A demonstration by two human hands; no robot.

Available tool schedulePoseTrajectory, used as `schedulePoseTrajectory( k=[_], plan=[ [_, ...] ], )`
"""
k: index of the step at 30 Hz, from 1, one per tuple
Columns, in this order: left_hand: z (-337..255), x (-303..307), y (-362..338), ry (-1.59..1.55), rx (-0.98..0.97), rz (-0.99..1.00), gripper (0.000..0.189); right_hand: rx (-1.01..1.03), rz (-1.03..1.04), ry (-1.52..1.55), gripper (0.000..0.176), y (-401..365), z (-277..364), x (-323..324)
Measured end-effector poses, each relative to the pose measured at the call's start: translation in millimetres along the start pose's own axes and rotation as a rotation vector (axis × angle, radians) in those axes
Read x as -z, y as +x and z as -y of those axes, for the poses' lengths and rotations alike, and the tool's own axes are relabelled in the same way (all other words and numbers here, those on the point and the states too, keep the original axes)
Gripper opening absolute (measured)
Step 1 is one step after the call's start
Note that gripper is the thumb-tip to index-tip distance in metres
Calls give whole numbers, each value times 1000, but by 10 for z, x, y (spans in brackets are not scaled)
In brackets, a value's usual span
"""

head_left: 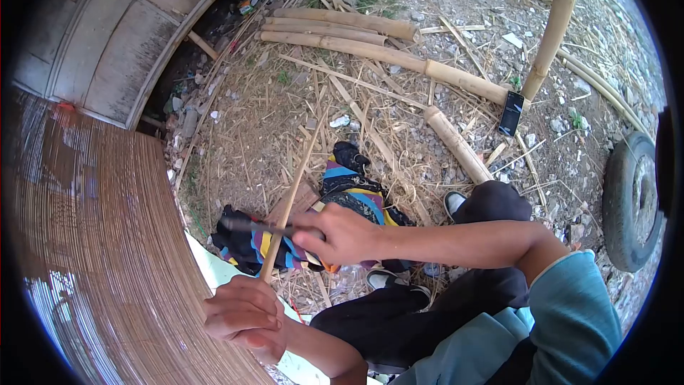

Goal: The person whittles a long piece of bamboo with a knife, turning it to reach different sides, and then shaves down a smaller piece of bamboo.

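My left hand is closed round the near end of a long, thin bamboo strip, which slants up and away over the ground. My right hand grips a knife by its handle. The blade, blurred, points left and crosses the strip a short way above my left hand. Beneath the strip lie a brown wooden block and a crumpled cloth with black, yellow, blue and purple stripes.
Cut bamboo poles lie across the littered ground. A phone leans by an upright bamboo post. At the right stands a tyre; a slatted bamboo surface fills the left. My shoes are below.
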State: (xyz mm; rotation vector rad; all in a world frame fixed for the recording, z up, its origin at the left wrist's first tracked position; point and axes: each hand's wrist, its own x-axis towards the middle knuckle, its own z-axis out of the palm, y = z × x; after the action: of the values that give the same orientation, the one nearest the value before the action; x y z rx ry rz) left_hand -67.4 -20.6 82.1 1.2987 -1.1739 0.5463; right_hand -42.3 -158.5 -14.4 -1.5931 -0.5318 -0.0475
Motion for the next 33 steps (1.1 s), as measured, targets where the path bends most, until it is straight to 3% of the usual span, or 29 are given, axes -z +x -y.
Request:
schedulePoseTrajectory(
  k=[1,2,4,8,10,11,12,14,24,26,30,33],
  plan=[
    [0,41,-18,2,1,-30,34,-99,-146,-91,54,49,-128,-23],
    [2,93,-47,4,-1,-28,34,-96,-146,-90,54,109,-283,11],
    [0,195,-93,-14,3,-92,34,-627,-134,-99,73,233,-532,128],
    [-35,97,-131,29,71,-188,43,-558,-121,-93,81,166,-578,139],
    [-16,107,-110,-31,82,-161,42,-690,-8,53,80,143,-381,187],
    [-1,117,-94,-27,79,-172,42,-607,14,11,67,127,-313,182],
    [13,134,-70,-39,50,-109,38,-606,25,7,67,108,-280,145],
    [34,142,-52,-32,18,-51,34,-275,-14,-14,62,92,-213,56],
    [39,56,-47,-53,20,-127,39,-214,94,240,44,-58,221,28],
    [13,52,-41,-71,36,-126,40,1,94,79,38,-98,199,51],
    [-39,36,-60,-96,123,-188,43,118,195,-12,35,-119,149,123],
    [-41,14,-57,-111,151,-192,42,83,208,-11,35,-133,179,155]
  ],
)
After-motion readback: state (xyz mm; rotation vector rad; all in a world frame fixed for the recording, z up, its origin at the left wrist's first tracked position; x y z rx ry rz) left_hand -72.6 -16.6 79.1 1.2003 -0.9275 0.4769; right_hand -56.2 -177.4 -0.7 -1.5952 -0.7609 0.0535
